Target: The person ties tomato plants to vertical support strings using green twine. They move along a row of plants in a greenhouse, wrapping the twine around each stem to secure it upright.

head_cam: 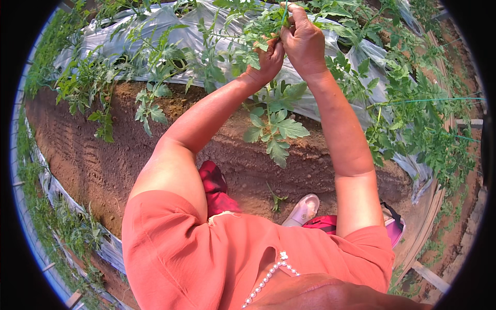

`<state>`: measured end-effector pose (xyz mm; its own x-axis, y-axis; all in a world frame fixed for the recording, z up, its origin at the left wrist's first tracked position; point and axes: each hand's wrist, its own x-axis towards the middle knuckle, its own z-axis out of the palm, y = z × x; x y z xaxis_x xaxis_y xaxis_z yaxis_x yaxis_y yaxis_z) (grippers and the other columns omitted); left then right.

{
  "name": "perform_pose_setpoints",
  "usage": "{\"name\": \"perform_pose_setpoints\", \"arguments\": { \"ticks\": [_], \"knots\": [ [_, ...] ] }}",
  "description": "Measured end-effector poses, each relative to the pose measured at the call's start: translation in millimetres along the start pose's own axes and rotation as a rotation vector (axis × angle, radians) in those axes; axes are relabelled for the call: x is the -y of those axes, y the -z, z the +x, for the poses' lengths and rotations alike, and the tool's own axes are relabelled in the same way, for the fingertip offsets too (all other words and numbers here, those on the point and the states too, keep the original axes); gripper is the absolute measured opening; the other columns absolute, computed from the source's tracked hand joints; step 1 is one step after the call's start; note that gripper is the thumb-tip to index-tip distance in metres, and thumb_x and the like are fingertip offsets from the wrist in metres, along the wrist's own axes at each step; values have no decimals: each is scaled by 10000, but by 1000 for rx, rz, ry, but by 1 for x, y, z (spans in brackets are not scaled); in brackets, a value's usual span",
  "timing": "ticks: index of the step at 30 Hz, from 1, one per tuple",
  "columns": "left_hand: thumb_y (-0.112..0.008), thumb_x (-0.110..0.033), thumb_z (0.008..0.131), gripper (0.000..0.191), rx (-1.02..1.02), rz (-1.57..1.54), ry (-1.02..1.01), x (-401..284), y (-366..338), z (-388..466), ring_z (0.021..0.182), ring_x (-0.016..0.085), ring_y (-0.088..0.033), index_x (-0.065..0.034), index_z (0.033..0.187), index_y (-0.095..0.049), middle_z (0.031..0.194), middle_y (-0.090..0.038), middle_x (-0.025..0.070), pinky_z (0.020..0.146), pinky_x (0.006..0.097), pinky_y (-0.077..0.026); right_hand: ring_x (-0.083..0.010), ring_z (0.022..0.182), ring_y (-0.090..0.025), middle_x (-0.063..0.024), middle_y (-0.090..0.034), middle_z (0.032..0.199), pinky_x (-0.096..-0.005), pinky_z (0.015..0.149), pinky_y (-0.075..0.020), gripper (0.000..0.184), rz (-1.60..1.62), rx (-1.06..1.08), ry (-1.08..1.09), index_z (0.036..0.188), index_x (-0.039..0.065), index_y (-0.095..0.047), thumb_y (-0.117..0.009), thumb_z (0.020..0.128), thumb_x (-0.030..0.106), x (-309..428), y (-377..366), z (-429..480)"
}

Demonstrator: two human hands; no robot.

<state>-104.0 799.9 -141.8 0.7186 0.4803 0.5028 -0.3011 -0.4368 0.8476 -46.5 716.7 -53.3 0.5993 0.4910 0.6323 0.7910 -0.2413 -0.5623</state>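
My two hands meet at the top of a leafy tomato plant point(255, 33), above a bed covered with plastic film. A length of green twine point(286, 14) runs up beside its foliage. My right hand point(306, 44) has curled fingers, with the twine passing at its fingertips. Just below and to the left, my left hand point(268, 62) grips the plant near its stem, its fingers partly covered by leaves. The exact point where twine and stem meet is hidden by fingers and foliage.
Clear plastic mulch film point(135, 42) covers the bed, with more tomato plants point(166, 58) growing through it. Bare soil point(77, 147) forms the path. Another twine point(434, 100) stretches across the right side. A plucked shoot point(276, 198) lies near my shoe point(304, 209).
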Motion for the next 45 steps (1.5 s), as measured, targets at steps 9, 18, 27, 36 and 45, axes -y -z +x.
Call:
{"name": "perform_pose_setpoints", "arguments": {
  "ticks": [9, 18, 27, 36, 45],
  "knots": [
    [-670, -204, 918, 213, -143, -177, 9, -12, 17, 17, 562, 138, -623, -2, 972, -629, 720, -691, 69, 564, 304, -517, -145, 794, -677, -69, -684, 908, -292, 639, -544, 352, 508, -113, -301, 1222, 77, -537, -629, 885, 36, -10, -3, -24],
    [-801, -239, 790, 700, 73, -240, -80, -4, 27, 4, 908, 132, -614, -49, 1329, -396, 1088, -604, 74, 763, 267, -520, -89, 832, -640, -70, -697, 949, -244, 709, -507, 158, 734, -222, -447, 993, -3, -632, -682, 868, 80, -7, 6, -50],
    [-654, -114, 867, 504, 132, -653, 116, 54, 7, -18, 1045, 171, -589, -50, 1298, -400, 1132, -583, 64, 917, 319, -476, -254, 1018, -612, -63, -697, 1026, -365, 918, -482, 267, 236, 21, 367, 1030, 57, -683, -640, 772, 7, 27, 26, -46],
    [-606, -185, 969, 341, 157, -64, -92, 5, 25, -9, 1048, 178, -618, -54, 1271, -516, 1158, -648, 95, 903, 330, -510, -103, 968, -583, -48, -640, 1038, -254, 877, -462, 292, 852, 155, -349, 1189, -16, -555, -596, 928, 109, 51, 64, 28],
    [-620, -243, 968, 269, 29, -512, 227, 1, 33, -1, 961, 111, -623, -62, 1168, -613, 1106, -663, 33, 889, 282, -480, -30, 716, -510, 51, -607, 792, -214, 648, -430, 91, 749, 324, -254, 903, 38, -650, -611, 927, 117, 14, 60, 24]
  ]
}}
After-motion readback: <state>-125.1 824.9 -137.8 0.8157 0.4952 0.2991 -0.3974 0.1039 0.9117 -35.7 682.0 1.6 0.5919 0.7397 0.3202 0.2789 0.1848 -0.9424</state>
